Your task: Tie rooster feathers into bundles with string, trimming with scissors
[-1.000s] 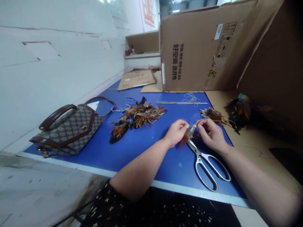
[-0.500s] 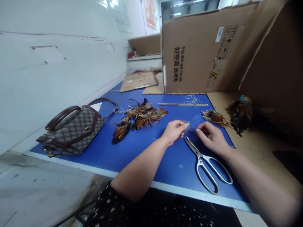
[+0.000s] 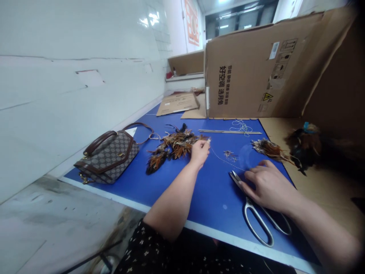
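Note:
My left hand is closed at the right edge of a heap of brown and orange feathers on the blue table, pinching the end of a thin thread. The thread runs right toward my right hand. That hand lies flat with fingers stretched out over the blades of large steel scissors. A small tuft of feather sits on the table between the hands.
A patterned handbag with brown handle sits at the left. A large cardboard box stands behind, with a thin stick and loose string before it. More feather bundles and a dark feather mass lie right.
The hands held a small feather bundle together, then drew apart. The left hand moved to the feather heap pulling a thread; the right hand dropped onto the scissors.

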### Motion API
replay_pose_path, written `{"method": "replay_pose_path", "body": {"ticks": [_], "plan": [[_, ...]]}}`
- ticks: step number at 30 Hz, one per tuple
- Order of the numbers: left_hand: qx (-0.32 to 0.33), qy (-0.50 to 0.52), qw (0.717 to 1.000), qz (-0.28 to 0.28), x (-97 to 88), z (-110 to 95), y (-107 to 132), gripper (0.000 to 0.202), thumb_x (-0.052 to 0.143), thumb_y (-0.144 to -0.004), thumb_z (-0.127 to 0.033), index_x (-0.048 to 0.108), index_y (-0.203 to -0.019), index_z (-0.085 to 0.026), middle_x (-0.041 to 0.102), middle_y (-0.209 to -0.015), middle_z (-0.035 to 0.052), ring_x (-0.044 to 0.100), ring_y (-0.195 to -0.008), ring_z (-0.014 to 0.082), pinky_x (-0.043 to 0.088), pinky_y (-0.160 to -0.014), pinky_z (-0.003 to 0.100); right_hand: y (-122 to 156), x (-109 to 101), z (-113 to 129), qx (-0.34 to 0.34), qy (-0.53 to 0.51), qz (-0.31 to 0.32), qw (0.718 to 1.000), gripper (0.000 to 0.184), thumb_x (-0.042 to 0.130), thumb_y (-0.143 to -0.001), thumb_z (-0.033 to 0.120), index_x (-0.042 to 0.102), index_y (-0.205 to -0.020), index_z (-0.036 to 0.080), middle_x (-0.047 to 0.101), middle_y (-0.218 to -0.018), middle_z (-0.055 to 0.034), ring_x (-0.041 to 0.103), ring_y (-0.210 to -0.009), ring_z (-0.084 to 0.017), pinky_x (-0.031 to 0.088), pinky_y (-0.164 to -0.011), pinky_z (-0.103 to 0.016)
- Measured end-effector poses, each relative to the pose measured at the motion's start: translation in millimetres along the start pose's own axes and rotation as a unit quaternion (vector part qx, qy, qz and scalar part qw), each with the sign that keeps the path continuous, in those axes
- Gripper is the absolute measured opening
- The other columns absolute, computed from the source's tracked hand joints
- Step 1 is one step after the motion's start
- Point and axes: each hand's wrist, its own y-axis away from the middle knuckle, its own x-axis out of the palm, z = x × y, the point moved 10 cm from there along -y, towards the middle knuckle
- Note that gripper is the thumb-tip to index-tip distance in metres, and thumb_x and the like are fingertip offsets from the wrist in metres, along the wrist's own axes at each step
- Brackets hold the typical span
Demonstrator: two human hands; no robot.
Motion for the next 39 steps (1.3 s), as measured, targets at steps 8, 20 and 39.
{"method": "replay_pose_path", "body": {"ticks": [8, 20, 39], "plan": [[-0.007, 0.016, 1.000, -0.012, -5.7, 0, -3, 0.031, 0.078, -0.085, -0.042, 0.062, -0.083, -0.015, 0.062, -0.069, 0.0002, 0.052, -0.050, 0.0070, 0.034, -0.044, 0.018, 33, 32, -11, 0.059, -0.060, 0.197, 0.977, 0.030, 0.071, -0.083, 0.052, 0.064, -0.077, 0.024, 0.066, -0.067, -0.0077, 0.055, -0.052, -0.021, 0.027, -0.050, -0.034], [0.005, 0.073, 0.997, 0.001, -2.0, -5, -3, 0.034, 0.079, -0.083, -0.044, 0.063, -0.087, -0.014, 0.068, -0.078, 0.0038, 0.058, -0.054, 0.0083, 0.037, -0.045, 0.019, 22, 33, 0, 0.030, -0.039, 0.152, 0.987, 0.012, 0.065, -0.080, 0.028, 0.060, -0.089, 0.023, 0.066, -0.069, -0.0062, 0.060, -0.058, -0.023, 0.026, -0.053, -0.033], [0.028, 0.163, 0.986, -0.021, -7.6, -23, 0, 0.045, 0.082, -0.078, -0.053, 0.061, -0.091, -0.015, 0.070, -0.082, 0.0041, 0.064, -0.060, 0.0100, 0.038, -0.047, 0.019, 1, 57, -36, 0.214, -0.633, 0.038, 0.743, 0.057, 0.083, -0.081, 0.058, 0.056, -0.117, 0.022, 0.071, -0.088, -0.0048, 0.073, -0.075, -0.022, 0.061, -0.069, -0.035]]}}
